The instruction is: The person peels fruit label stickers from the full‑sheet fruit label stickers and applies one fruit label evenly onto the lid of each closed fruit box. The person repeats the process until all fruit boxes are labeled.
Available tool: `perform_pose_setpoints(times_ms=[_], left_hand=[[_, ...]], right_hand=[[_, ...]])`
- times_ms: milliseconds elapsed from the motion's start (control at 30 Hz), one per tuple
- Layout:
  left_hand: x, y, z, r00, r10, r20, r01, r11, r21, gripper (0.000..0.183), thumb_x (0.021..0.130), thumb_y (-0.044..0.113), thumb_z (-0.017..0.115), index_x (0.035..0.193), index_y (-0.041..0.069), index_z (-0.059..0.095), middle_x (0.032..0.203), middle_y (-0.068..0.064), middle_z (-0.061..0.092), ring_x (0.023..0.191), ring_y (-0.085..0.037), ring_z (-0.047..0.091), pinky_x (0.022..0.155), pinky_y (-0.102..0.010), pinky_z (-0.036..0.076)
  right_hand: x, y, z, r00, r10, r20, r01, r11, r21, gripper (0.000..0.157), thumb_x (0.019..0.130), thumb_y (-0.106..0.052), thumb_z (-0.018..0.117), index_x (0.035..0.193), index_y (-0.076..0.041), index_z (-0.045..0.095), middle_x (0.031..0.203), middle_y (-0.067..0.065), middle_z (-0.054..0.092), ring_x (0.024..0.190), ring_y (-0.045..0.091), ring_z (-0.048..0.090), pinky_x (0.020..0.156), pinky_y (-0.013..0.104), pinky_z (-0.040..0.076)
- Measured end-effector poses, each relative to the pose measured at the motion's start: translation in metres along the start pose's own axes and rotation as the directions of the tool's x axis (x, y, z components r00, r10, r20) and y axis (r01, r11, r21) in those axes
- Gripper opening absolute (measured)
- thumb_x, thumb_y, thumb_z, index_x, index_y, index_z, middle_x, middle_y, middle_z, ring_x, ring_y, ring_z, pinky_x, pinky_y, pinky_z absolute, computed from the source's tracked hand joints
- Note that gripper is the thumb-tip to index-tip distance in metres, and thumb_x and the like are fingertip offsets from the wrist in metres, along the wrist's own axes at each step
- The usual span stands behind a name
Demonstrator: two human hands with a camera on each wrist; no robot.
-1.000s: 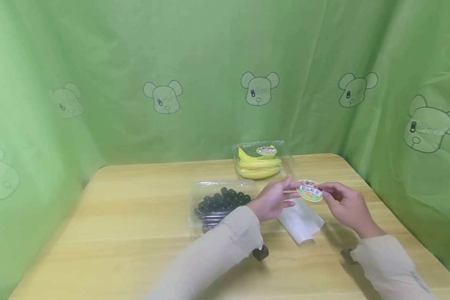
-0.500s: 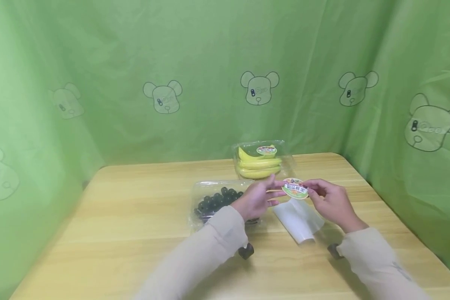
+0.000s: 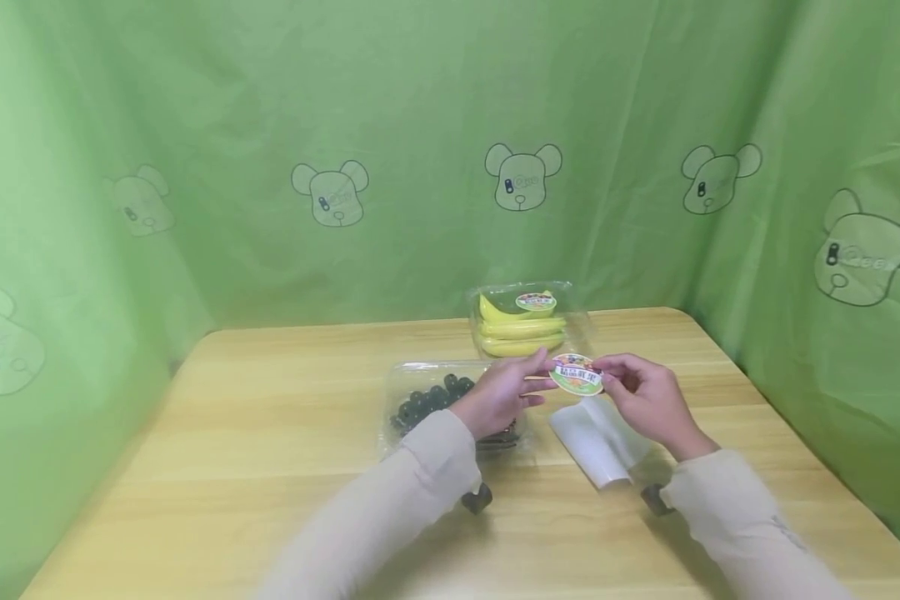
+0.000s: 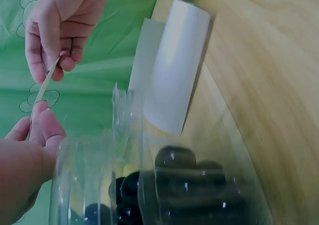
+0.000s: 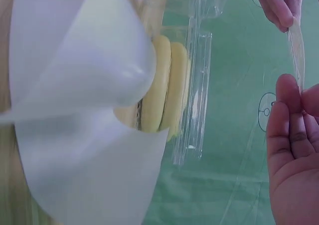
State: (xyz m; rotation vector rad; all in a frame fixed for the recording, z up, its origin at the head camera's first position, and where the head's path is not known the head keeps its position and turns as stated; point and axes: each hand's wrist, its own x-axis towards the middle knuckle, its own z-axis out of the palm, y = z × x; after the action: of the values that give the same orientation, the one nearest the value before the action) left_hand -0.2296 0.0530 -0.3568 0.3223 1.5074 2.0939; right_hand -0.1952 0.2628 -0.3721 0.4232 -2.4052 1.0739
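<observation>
An oval fruit sticker with coloured print and a white band of lettering is held in the air between both hands. My right hand pinches its right edge between thumb and forefinger. At the opposite edge, my left hand holds it by the fingertips, the other fingers spread. Seen edge-on in the left wrist view, the sticker looks thin and slightly bent. Below the left hand sits a clear plastic box of dark grapes, partly hidden by that hand. Curled white backing paper lies beneath the right hand.
Toward the back of the wooden table stands another clear box with bananas and a similar sticker on its lid. Green curtains with bear-head prints enclose the back and sides.
Both hands have carried the sticker leftward, from above the backing paper's right part toward the grape box. The sticker has turned to face the head camera more. Boxes and paper stay put.
</observation>
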Motion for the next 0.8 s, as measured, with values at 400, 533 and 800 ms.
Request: perform_pose_setpoints(times_ms=[400, 533, 800], left_hand=[[-0.006, -0.002, -0.015, 0.976, 0.172, -0.132, -0.118, 0.932, 0.342, 0.017, 0.081, 0.006, 0.064, 0.097, 0.009, 0.07, 0.102, 0.005, 0.064, 0.085, -0.014, 0.063, 0.079, -0.034, 0.052], [-0.012, 0.003, -0.025, 0.977, 0.161, -0.139, -0.104, 0.932, 0.347, 0.018, 0.082, 0.007, 0.063, 0.099, 0.006, 0.069, 0.099, 0.001, 0.065, 0.084, -0.017, 0.063, 0.079, -0.035, 0.052], [-0.02, 0.01, -0.045, 0.963, 0.233, -0.135, -0.161, 0.9, 0.404, 0.017, 0.086, 0.006, 0.058, 0.101, 0.002, 0.067, 0.093, -0.003, 0.066, 0.086, -0.02, 0.063, 0.075, -0.03, 0.052]], right_hand=[[0.006, -0.012, 0.016, 0.999, 0.022, 0.028, -0.023, 0.998, 0.059, 0.018, 0.084, 0.004, 0.058, 0.1, 0.001, 0.065, 0.081, 0.011, 0.066, 0.061, 0.012, 0.056, 0.046, 0.02, 0.046], [0.011, -0.017, 0.025, 0.999, 0.019, 0.042, -0.024, 0.995, 0.1, 0.018, 0.084, 0.006, 0.056, 0.098, 0.001, 0.065, 0.082, 0.012, 0.066, 0.062, 0.009, 0.059, 0.048, 0.021, 0.049], [0.018, -0.036, 0.043, 0.998, 0.009, 0.067, -0.021, 0.983, 0.181, 0.017, 0.084, 0.011, 0.055, 0.097, 0.008, 0.064, 0.085, 0.019, 0.065, 0.064, 0.008, 0.06, 0.053, 0.024, 0.053]])
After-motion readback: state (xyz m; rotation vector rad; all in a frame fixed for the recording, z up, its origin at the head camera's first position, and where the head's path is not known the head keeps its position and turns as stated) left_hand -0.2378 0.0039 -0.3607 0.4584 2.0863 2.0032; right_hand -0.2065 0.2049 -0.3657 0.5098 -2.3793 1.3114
